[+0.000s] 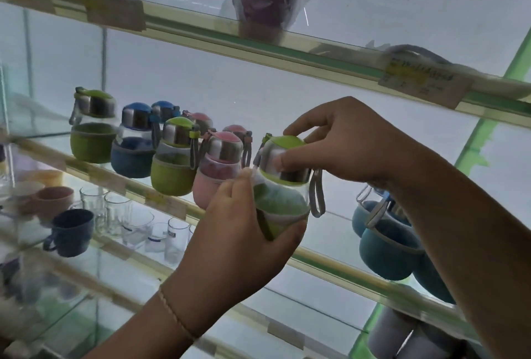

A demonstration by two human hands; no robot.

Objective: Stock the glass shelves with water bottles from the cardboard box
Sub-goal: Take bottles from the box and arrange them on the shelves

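Glass shelf (pixel 339 258) crosses mid-frame, a row of bottles standing left of centre. Green bottle (pixel 283 186) held at centre frame, in front of the shelf, beside a pink bottle (pixel 218 169). Left hand (pixel 244 232) wraps its sleeved base; right hand (pixel 342 146) pinches the steel cap. Judged light, rigid, clear wall slippery; sleeve gives safest hold.

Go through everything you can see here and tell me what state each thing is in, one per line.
Held green bottle: capped, off the shelf, gripped by both hands.
Left hand: curled round the bottle's body.
Right hand: fingers on the cap.
Shelf bottles: upright, capped, in a row.
Teal bottles: on the shelf at the right, partly hidden.
Glasses: upright, lower shelf.
Blue mug: upright.
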